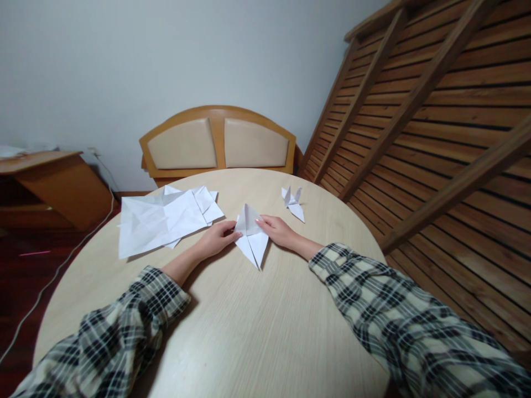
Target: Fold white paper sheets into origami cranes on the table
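Pinching folded paper, left hand and right hand grips, white, creased, pointed

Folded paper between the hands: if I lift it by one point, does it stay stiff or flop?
Probably fairly stiff: the folded paper shows layered creases, and its upper flap stands up where the left hand and right hand touch it. Likely very light, so a push should slide it over the smooth table. The thin points look easy to crush.

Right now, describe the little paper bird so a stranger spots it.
Find the round table. Near its far edge, beyond the right hand, sits a small paper bird. Unlike the flat sheets and the half-folded piece, it stands alone, wings raised.
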`<move>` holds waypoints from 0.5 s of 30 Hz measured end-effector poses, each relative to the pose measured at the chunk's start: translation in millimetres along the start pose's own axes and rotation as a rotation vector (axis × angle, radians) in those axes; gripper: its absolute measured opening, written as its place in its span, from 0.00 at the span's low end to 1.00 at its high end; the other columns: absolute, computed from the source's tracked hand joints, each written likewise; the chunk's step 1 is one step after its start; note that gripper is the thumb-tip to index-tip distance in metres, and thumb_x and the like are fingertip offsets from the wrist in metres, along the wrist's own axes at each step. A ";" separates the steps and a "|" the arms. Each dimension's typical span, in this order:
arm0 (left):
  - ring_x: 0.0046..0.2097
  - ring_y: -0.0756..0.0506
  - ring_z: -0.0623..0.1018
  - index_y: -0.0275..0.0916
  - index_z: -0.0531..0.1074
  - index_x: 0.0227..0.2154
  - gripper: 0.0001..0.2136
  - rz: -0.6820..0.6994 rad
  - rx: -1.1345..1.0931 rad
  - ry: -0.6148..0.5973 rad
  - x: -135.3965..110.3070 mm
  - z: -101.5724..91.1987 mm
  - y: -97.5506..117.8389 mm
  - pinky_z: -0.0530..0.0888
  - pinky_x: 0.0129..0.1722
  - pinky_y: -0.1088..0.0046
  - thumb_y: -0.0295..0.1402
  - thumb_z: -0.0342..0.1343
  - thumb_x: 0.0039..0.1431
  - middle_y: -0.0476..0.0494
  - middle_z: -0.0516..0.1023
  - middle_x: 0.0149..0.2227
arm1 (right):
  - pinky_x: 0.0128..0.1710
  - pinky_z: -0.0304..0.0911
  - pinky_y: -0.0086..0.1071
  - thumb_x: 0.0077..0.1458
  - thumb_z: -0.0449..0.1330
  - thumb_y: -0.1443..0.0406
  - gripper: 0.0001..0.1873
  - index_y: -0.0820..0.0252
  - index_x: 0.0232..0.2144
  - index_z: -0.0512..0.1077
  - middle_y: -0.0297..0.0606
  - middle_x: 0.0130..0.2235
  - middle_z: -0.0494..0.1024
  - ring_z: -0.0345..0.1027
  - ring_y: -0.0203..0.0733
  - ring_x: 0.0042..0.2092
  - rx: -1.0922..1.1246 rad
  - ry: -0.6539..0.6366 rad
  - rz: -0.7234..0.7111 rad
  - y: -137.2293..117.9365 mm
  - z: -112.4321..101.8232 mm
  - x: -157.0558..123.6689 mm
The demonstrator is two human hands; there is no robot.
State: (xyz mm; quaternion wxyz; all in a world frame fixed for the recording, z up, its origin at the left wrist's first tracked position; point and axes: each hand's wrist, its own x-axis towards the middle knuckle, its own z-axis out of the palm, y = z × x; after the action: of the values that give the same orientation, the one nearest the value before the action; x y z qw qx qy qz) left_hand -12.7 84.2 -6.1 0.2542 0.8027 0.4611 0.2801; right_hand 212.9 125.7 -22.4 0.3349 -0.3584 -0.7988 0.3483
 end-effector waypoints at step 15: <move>0.30 0.48 0.65 0.37 0.69 0.29 0.12 -0.016 0.005 0.003 0.5 0.0 -0.3 0.60 0.31 0.72 0.40 0.49 0.62 0.52 0.65 0.26 | 0.33 0.56 0.30 0.54 0.55 0.67 0.08 0.63 0.34 0.73 0.36 0.33 0.74 0.64 0.38 0.33 -0.072 -0.004 -0.051 1.7 -1.4 0.7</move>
State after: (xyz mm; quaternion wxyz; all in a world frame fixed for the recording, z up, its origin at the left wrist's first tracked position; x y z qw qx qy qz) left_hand -12.7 84.7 -6.2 0.2537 0.7993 0.4684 0.2781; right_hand 214.2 127.6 -22.8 0.3289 -0.3489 -0.8205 0.3112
